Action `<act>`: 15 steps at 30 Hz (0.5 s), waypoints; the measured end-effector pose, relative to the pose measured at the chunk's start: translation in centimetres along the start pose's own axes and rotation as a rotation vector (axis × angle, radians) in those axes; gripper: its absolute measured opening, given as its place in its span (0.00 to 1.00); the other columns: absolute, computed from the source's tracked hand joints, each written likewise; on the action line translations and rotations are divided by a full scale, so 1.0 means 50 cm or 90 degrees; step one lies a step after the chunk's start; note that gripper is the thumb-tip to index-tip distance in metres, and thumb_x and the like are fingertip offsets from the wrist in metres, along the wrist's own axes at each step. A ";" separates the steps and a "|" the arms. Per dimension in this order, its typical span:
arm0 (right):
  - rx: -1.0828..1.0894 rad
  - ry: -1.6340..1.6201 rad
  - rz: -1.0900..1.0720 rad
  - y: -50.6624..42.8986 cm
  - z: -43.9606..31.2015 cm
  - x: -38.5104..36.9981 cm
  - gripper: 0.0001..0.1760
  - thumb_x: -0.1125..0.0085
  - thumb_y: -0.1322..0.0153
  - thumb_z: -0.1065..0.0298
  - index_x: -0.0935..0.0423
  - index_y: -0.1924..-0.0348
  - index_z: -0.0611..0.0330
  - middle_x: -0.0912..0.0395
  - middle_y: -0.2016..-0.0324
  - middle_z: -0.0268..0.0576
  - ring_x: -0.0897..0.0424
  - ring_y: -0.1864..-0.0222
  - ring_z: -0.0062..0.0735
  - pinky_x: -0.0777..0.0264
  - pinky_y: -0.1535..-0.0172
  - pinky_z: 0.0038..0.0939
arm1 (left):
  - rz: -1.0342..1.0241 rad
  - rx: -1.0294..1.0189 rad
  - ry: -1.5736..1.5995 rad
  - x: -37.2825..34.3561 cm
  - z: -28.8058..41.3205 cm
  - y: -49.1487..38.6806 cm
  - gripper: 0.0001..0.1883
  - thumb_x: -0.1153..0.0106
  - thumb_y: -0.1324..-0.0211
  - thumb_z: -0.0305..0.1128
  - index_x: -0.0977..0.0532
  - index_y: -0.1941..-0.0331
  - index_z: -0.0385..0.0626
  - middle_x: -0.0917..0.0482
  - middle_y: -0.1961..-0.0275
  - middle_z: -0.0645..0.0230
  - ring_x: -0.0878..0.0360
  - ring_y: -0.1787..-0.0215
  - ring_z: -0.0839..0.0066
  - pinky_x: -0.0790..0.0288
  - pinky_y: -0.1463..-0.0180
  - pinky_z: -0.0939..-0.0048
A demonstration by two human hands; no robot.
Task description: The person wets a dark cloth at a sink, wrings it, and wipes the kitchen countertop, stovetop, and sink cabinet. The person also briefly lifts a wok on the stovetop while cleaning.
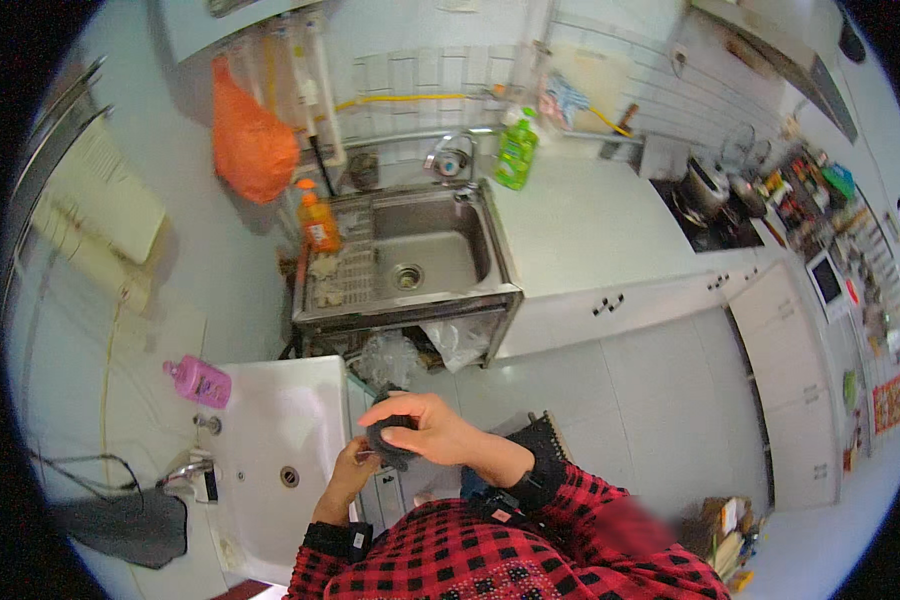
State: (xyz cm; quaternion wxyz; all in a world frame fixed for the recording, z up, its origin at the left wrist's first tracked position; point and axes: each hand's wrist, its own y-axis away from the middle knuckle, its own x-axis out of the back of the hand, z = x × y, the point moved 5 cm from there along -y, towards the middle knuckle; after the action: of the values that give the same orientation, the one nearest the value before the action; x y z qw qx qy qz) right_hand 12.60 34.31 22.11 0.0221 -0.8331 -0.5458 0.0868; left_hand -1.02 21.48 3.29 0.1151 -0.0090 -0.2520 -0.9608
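Both of my hands are close together in front of my red-and-black checked clothing, just right of the white washbasin (262, 420). A dark, soft-looking bundle (396, 433), perhaps cloth, is between them. My right hand (427, 431) curls over its upper side with thumb and fingers around it. On the lower left, my left hand (356, 469) pinches its edge. What exactly the bundle is, I cannot tell. Dark cuffs with small devices surround my wrists.
Ahead stands a steel sink (427, 247) with an orange bottle (318, 219) at its left and a green bottle (517, 154) at its right. A pink bottle (202, 381) lies by the washbasin tap. White cabinets (780, 375) and a gas hob (709, 217) are at the right.
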 end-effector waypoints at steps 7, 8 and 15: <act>0.143 0.027 0.042 0.021 -0.021 0.136 0.17 0.49 0.38 0.78 0.24 0.56 0.61 0.23 0.60 0.42 0.27 0.55 0.33 0.36 0.48 0.31 | -0.062 -0.126 0.354 -0.129 0.105 -0.113 0.28 0.48 0.40 0.46 0.41 0.40 0.47 0.29 0.46 0.66 0.29 0.45 0.67 0.32 0.47 0.65; 0.142 0.011 0.067 0.030 -0.019 0.163 0.16 0.49 0.38 0.78 0.25 0.56 0.62 0.22 0.60 0.42 0.26 0.55 0.35 0.35 0.48 0.34 | 0.016 -0.088 0.211 -0.127 0.111 -0.150 0.24 0.47 0.40 0.45 0.36 0.44 0.46 0.27 0.50 0.66 0.28 0.47 0.67 0.31 0.48 0.66; 0.001 0.179 0.330 0.144 0.046 0.371 0.13 0.49 0.40 0.78 0.22 0.62 0.62 0.22 0.61 0.47 0.24 0.56 0.45 0.32 0.51 0.38 | 0.063 -0.029 0.245 -0.082 0.167 -0.271 0.17 0.44 0.42 0.36 0.33 0.51 0.47 0.27 0.58 0.67 0.26 0.56 0.71 0.29 0.55 0.68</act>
State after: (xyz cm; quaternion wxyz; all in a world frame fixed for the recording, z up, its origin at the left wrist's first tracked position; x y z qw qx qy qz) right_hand 25.97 48.22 16.68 0.0752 -0.9486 -0.3062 -0.0258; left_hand -0.43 37.88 3.76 0.2080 0.1600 -0.2029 -0.9434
